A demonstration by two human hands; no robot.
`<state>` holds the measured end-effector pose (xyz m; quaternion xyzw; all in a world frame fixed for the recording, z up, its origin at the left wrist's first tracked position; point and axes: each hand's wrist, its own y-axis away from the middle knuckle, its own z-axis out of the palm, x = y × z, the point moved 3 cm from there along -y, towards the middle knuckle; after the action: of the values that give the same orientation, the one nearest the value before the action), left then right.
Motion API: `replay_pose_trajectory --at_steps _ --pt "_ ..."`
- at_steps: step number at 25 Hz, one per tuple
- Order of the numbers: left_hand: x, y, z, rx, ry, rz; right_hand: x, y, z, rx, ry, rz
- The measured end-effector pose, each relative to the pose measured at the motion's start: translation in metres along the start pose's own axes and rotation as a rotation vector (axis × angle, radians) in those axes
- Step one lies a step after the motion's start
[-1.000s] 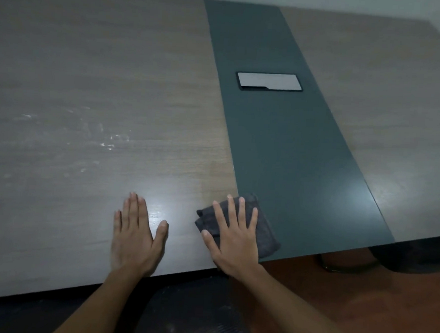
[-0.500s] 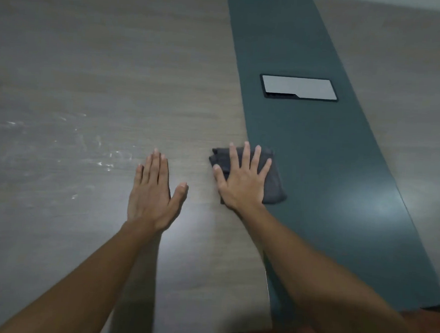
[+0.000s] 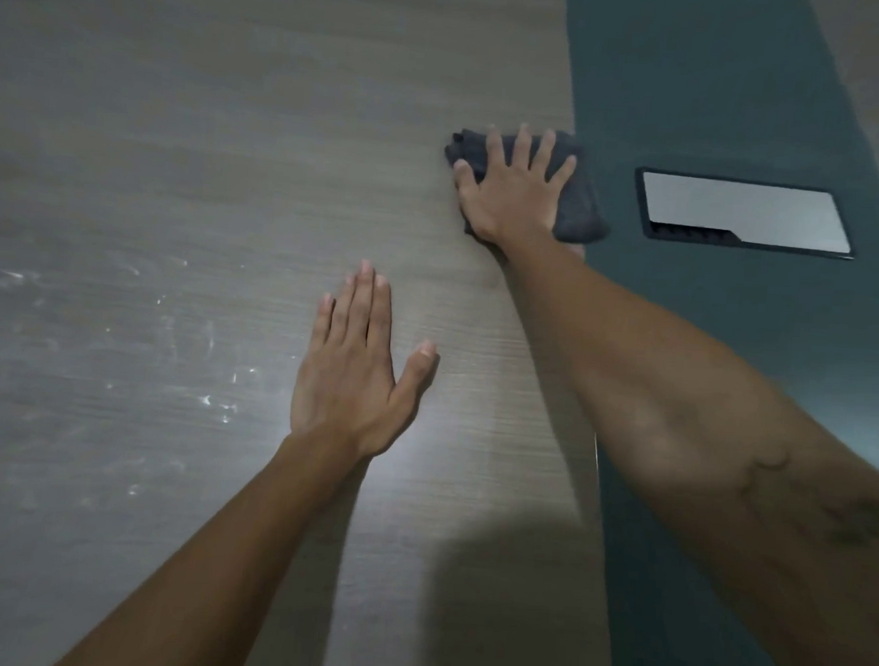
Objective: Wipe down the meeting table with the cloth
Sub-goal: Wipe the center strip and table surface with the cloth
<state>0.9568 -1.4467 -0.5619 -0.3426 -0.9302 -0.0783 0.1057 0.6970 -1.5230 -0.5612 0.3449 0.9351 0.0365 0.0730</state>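
A folded dark grey cloth (image 3: 581, 207) lies on the wood-grain meeting table (image 3: 207, 138), at the seam where the wood meets the dark green centre strip (image 3: 725, 93). My right hand (image 3: 513, 193) presses flat on the cloth with fingers spread, arm stretched far forward. Closer to me, my left hand (image 3: 355, 369) rests palm-down on the bare wood with fingers together, holding nothing.
A rectangular cable hatch with a silver lid (image 3: 743, 215) is set into the green strip just right of the cloth. Pale smears and specks (image 3: 118, 339) mark the wood at the left.
My right hand has pushed the cloth away from the near table edge, up along the seam, until it is level with the hatch. The left hand slid forward too, and the view moved in.
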Motion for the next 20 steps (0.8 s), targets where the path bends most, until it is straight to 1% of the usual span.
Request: replay_pose_trajectory --at_steps 3,9,13,16,20 --pt "-0.002 -0.002 0.000 -0.015 -0.015 -0.005 -0.021 0.019 0.007 -0.010 -0.013 -0.087" --pt "-0.002 0.026 0.002 -0.046 0.000 0.016 -0.012 0.115 0.018 0.024 -0.032 -0.146" --pt "-0.005 0.086 0.004 -0.060 0.019 0.028 0.005 0.215 0.028 0.022 -0.029 -0.157" --pt "-0.009 0.139 0.002 -0.060 0.042 0.039 0.014 0.306 0.033 0.020 -0.028 -0.157" --pt "-0.018 0.192 0.003 -0.051 0.045 0.051 0.028 0.432 0.042 0.001 -0.003 -0.260"
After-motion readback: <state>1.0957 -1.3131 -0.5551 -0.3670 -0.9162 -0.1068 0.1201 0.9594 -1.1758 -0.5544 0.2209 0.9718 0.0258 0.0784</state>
